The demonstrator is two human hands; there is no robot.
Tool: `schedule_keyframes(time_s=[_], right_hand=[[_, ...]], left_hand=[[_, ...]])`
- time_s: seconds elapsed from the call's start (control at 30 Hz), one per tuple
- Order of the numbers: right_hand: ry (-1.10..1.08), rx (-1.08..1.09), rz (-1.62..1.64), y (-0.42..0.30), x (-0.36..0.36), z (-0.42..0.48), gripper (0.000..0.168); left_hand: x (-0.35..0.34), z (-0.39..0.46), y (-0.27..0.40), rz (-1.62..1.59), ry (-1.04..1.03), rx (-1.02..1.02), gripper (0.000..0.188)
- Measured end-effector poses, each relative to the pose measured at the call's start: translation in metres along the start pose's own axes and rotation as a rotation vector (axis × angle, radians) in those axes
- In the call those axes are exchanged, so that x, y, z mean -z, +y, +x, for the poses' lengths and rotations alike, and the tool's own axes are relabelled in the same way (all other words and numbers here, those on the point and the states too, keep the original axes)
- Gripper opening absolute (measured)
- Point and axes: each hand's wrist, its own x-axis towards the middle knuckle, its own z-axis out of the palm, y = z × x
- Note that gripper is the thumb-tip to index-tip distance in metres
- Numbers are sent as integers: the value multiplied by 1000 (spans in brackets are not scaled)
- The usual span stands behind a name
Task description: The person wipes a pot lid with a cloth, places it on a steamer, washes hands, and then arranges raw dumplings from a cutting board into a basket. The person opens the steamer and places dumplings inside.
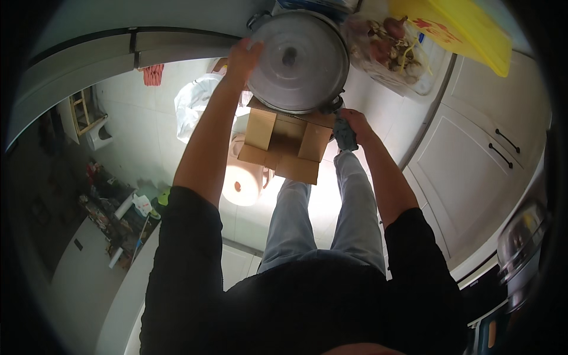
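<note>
A large lidded metal pot [299,62] with two dark side handles is at the top middle, above an open cardboard box [288,133]. My left hand [245,60] lies against the pot's left rim, below its upper left handle; part of the fingers is blurred, and whether they grip is unclear. Near the pot's lower right handle, my right hand [355,124] is closed on a dark grey-green cloth [345,133]. The box's flaps are spread, and its inside is partly in shadow.
A plastic bag of onions and garlic [395,51] lies right of the pot, beside a yellow plastic bag [466,26]. White cabinets [475,177] stand at the right. A white plastic bag [195,102] and a round light-coloured container [242,184] are left of the box.
</note>
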Motion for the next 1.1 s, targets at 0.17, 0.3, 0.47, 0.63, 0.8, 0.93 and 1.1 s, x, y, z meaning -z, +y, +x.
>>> schedule_keyframes(time_s=[0.17, 0.3, 0.47, 0.63, 0.8, 0.93, 1.1], right_hand=[[-65, -19, 70, 7, -9, 10, 17], [67, 37, 109, 29, -7, 37, 16], [43, 67, 137, 24, -14, 32, 26], [50, 98, 189, 26, -12, 27, 29], [-27, 136, 236, 29, -23, 26, 25], [56, 202, 218, 33, -30, 33, 23], [21, 227, 242, 16, -35, 20, 21]], left_hand=[[-1, 32, 17, 210, -59, 86, 73], [-10, 80, 13, 149, -121, 78, 78], [-10, 137, -20, 22, -166, 168, 75], [-31, 149, -11, -213, -359, 411, 72], [-14, 163, -35, -121, -281, 343, 76], [-8, 161, -33, -55, -326, 282, 76], [11, 156, -18, 24, -339, 174, 74]])
